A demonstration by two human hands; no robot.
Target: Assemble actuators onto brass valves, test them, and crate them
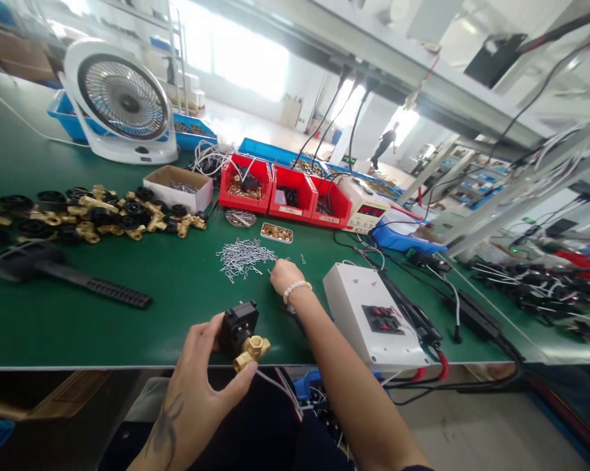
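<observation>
My left hand [197, 379] is closed round a small valve [241, 335] with a black plastic top and a brass fitting, held just above the near edge of the green table [177, 288]. My right hand [282, 275] reaches forward to the edge of a heap of small metal clips [243, 256]; a bead bracelet is on its wrist. Its fingers point away from me and I cannot see whether they are apart or pinched.
A pile of brass and black valve parts [89, 216] lies at the left, with a black tool [54, 268] in front. A white fan [121, 101], a cardboard box [180, 186], red bins [285, 193] and a white switch box [373, 314] stand around. Cables run at the right.
</observation>
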